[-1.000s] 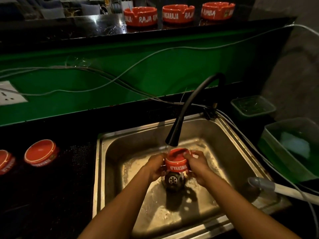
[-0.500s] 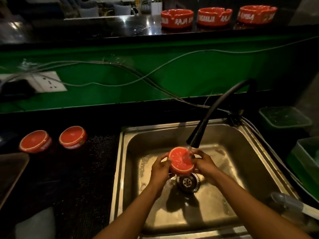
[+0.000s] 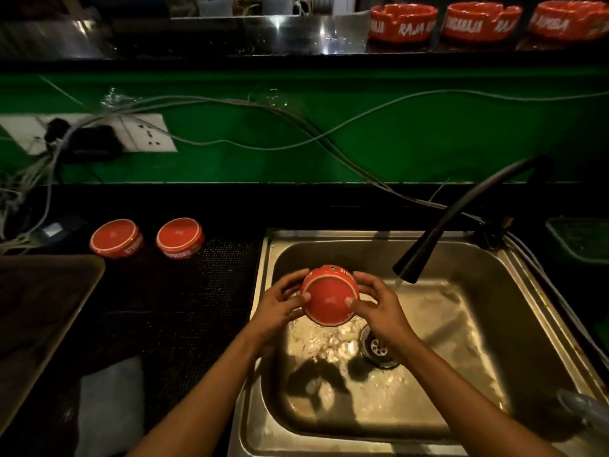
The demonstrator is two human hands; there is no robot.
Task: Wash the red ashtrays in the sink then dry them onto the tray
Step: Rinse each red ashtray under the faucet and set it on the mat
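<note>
Both hands [image 3: 280, 308] hold ashtray [image 3: 329, 300] over sink's [image 3: 263, 291] left edge.

the steel sink [image 3: 514, 272] sits in the black table [image 3: 197, 291]. over its left side, two hands hold a round red ashtray [image 3: 330, 300] upside down. the bent black tap [image 3: 438, 225] is to its right. two more upside-down red ashtrays [image 3: 148, 238] lie left of the sink, behind the dark flat tray [image 3: 43, 301]. three red ashtrays with notches [image 3: 478, 21] stand on the high shelf [image 3: 263, 34] behind.

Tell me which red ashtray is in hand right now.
The upside-down ashtray over the sink, held between left hand and right hand; the others sit on counters.
</note>
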